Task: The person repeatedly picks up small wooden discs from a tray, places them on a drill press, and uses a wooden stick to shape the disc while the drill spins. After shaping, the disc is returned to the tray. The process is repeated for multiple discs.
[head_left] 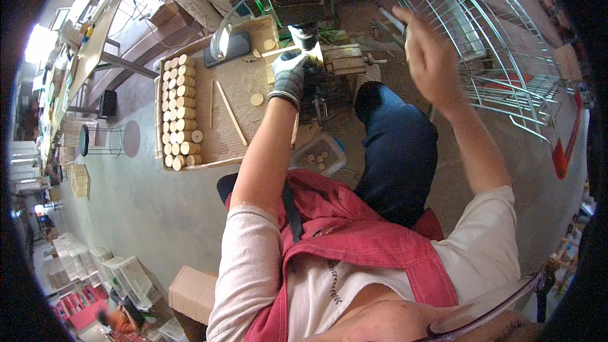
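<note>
My left hand (289,77), in a grey-and-white work glove, reaches to the lit spot under the spindle of a drill-press-like machine (305,37). Its fingers are closed there; bright light and the glove hide what they hold. A wooden clamp block with a screw handle (348,60) sits just right of it. My bare right hand (427,57) is raised to the right of the machine, slightly blurred, with its fingers around the end of a metal lever (391,20).
Left of the machine, a shallow cardboard tray (209,104) holds stacked round wooden discs (183,101), thin sticks and a dark flat object (228,49). A plastic tub (320,152) with a few discs stands below. A wire cart (506,69) is close on the right; a stool (101,139) stands left.
</note>
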`<action>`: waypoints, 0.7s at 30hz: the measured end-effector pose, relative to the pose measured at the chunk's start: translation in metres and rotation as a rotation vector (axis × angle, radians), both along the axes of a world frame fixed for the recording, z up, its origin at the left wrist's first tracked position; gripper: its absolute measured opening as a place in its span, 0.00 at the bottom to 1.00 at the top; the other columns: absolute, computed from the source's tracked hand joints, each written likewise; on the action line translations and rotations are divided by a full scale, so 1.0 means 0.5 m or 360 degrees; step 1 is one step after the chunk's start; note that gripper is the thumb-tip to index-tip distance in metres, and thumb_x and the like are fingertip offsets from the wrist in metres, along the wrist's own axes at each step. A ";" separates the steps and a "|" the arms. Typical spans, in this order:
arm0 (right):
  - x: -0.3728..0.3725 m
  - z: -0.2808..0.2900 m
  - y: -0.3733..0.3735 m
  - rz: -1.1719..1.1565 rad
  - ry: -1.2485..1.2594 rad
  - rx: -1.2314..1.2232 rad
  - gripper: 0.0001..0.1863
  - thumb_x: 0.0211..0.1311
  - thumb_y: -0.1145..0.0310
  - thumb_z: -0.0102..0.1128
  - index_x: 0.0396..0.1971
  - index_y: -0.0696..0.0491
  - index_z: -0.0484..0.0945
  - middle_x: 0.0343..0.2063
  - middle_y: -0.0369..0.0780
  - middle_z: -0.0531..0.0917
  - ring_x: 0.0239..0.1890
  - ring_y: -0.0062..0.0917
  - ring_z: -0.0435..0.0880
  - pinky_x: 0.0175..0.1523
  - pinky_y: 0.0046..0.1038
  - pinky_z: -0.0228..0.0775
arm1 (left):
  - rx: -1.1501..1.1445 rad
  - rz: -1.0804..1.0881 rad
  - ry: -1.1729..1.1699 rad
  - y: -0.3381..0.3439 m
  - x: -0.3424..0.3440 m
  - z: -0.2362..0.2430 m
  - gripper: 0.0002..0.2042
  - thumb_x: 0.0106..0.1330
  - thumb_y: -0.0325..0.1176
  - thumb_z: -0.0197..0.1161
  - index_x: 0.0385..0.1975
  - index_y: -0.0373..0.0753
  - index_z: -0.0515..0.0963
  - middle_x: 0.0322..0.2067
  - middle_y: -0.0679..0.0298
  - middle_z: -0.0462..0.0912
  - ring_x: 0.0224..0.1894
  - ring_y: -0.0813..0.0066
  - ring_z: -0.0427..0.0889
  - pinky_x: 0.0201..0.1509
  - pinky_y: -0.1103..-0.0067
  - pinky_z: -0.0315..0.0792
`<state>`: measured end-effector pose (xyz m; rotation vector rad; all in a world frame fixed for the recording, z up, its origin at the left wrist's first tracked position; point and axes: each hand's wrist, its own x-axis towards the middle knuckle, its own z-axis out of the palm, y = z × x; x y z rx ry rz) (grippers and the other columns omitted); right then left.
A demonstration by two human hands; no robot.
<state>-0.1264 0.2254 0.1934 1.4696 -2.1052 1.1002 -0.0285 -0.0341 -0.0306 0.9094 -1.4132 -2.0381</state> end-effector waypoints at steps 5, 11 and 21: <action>-0.254 0.096 -0.148 -0.0305 0.1291 -0.0366 0.09 0.72 0.71 0.53 0.48 0.53 0.77 0.20 0.32 0.71 0.21 0.14 0.69 0.24 0.22 0.59 | -0.0039 0.0063 -0.0012 -0.023 0.019 0.000 0.09 0.57 0.25 0.66 0.37 0.32 0.81 0.33 0.62 0.84 0.29 0.71 0.82 0.34 0.76 0.77; -0.227 0.185 -0.277 0.0168 -0.0149 -0.0783 0.09 0.70 0.69 0.53 0.42 0.59 0.77 0.25 0.37 0.78 0.25 0.18 0.75 0.29 0.26 0.67 | -0.0253 0.0025 -0.0157 -0.005 -0.020 -0.016 0.12 0.56 0.33 0.71 0.36 0.32 0.83 0.32 0.64 0.86 0.31 0.76 0.82 0.37 0.78 0.74; 0.021 0.077 -0.065 0.0441 -0.1080 -0.0695 0.26 0.71 0.74 0.49 0.68 0.54 0.60 0.25 0.34 0.76 0.17 0.14 0.72 0.13 0.19 0.59 | -0.0777 0.0192 -0.0493 0.032 0.027 0.024 0.18 0.56 0.43 0.69 0.37 0.33 0.84 0.32 0.58 0.87 0.34 0.70 0.84 0.41 0.73 0.74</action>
